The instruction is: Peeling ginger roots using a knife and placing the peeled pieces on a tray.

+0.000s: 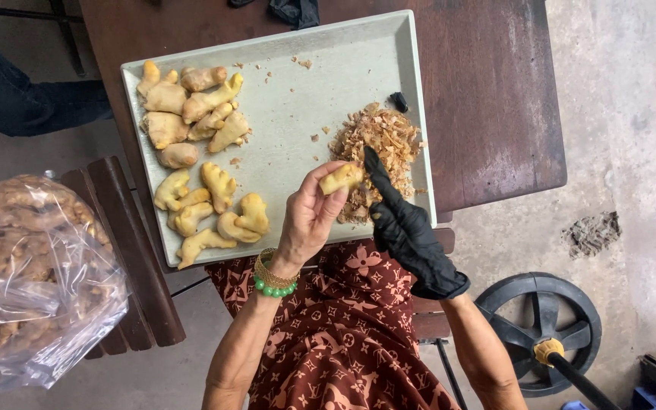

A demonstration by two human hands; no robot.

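Observation:
My left hand [309, 216], bare with gold and green bracelets at the wrist, holds a piece of ginger [341, 178] over the near edge of a grey tray [328, 76]. My right hand [404, 228] wears a black glove, and its forefinger points up along the ginger's right side. Whether it holds a small tool is hidden. A heap of brown peelings [385, 140] lies just behind the hands. Peeled yellow ginger pieces [214, 212] lie at the tray's near left, and several paler pieces [187, 106] at its far left.
The tray rests on a dark wooden table [487, 99]. A clear plastic bag of ginger [24, 266] stands at left beside a wooden chair [127, 243]. Another person's dark trouser leg [9, 91] is at the far left. A black fan base [548, 334] sits on the concrete floor.

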